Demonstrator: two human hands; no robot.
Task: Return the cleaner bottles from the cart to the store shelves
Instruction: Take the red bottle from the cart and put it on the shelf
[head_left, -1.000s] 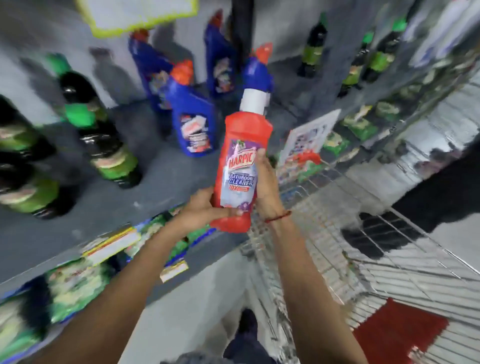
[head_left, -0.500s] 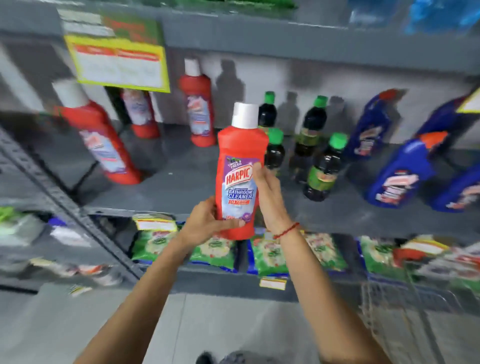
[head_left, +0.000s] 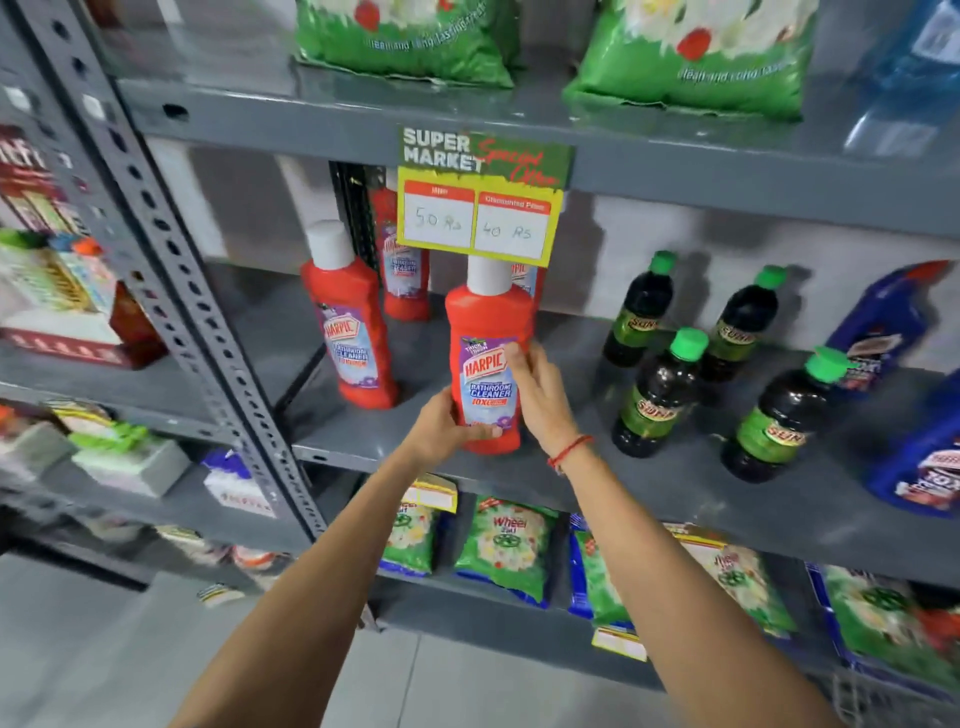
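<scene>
A red Harpic bathroom cleaner bottle (head_left: 487, 322) with a white cap stands upright at the front edge of the grey middle shelf (head_left: 415, 431). Both hands grip it: my left hand (head_left: 441, 428) wraps its lower left side, and my right hand (head_left: 537, 395) holds its right side with the thumb on the label. To its left stands another red Harpic bottle (head_left: 350, 322), and a further one (head_left: 402, 270) sits behind, partly hidden by a price sign. The cart is out of view.
A yellow-green price sign (head_left: 480, 200) hangs from the shelf above, just over the held bottle's cap. Several dark bottles with green caps (head_left: 660, 395) stand to the right, blue bottles (head_left: 883, 332) farther right. Detergent bags (head_left: 506, 551) fill the shelf below. A perforated upright (head_left: 171, 270) stands left.
The view has swung left along the shelves, away from the cart. Both hands have carried the red bottle forward and down onto the middle shelf near the other red bottles.
</scene>
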